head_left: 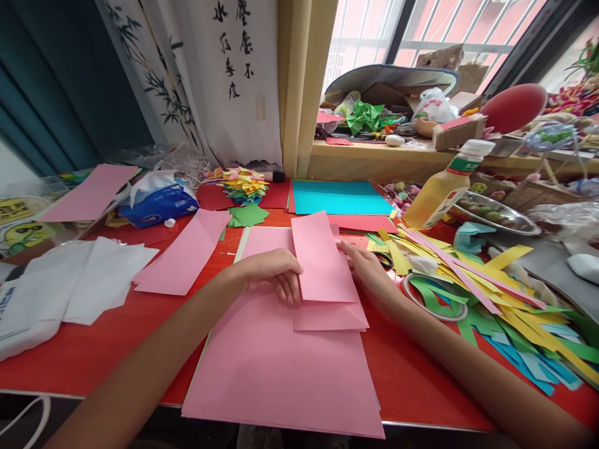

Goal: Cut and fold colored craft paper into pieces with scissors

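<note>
A pink paper strip [322,259] lies tilted over a stack of large pink sheets [281,368] on the red table [93,349]. My left hand [274,271] curls its fingers against the strip's left edge and pinches it. At the strip's right edge, my right hand [367,268] grips it with bent fingers. A second pink strip [330,318] peeks out underneath. Another pink strip [185,252] rests to the left.
White sheets [79,280] and a blue tissue pack [156,202] sit at left. A heap of coloured paper strips [491,293], a tape roll [433,293], a juice bottle [442,190] and a metal dish [491,212] crowd the right. Teal paper [339,196] lies behind.
</note>
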`<state>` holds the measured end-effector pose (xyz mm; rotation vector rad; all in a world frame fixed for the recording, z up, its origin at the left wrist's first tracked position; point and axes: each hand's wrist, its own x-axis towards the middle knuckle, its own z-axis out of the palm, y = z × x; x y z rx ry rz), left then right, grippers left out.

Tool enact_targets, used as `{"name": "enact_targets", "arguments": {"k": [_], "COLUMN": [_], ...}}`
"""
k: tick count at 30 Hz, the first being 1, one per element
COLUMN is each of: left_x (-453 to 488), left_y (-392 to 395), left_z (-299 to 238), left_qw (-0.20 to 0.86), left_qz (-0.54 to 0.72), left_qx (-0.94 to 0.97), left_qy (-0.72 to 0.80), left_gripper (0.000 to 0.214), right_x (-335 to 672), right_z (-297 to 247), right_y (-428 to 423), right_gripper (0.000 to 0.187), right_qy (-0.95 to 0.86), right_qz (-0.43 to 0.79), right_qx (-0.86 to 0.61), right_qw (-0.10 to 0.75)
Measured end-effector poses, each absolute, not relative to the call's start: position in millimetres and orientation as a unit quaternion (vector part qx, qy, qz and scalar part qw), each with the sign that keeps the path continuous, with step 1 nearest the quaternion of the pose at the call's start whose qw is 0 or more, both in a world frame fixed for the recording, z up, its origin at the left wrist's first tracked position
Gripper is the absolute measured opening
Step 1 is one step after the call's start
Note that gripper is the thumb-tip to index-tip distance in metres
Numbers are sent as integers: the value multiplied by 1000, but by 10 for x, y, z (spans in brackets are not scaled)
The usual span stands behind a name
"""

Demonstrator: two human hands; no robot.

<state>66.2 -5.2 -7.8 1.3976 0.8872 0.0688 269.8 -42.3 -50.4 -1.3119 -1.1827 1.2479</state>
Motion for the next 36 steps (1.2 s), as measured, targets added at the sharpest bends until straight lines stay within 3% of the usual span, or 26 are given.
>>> {"name": "enact_targets", "arguments": {"k": [8, 11, 14, 21, 28, 36], "left_x": [628, 579, 545, 606, 591, 617], "left_y": [-100, 27, 161, 207, 260, 238], "left_z": [49, -53, -166, -161, -200, -233], "left_qw": [614, 447, 293, 486, 494, 470], "left_qz": [-54, 78, 272, 347, 380, 441], "left_qx": [675, 720, 722, 639, 648, 649], "left_qy": [405, 525, 565, 485, 437, 404], "left_gripper": [35, 35, 21, 35, 36, 14], "right_x": [2679, 2670, 2657, 2623, 2608, 2592], "right_z": [-525, -514, -487, -390, -336, -360], "right_y": [-430, -441, -458, -505, -531, -535], "right_gripper": [48, 51, 52, 72, 78, 68], "right_qy": [-479, -476, -472, -483, -492, -489], "right_qz": [496, 506, 532, 572, 576, 579], "right_qx": [-510, -504, -484, -429, -431, -443], "right_qw": [514, 513, 510, 505, 490, 480]}}
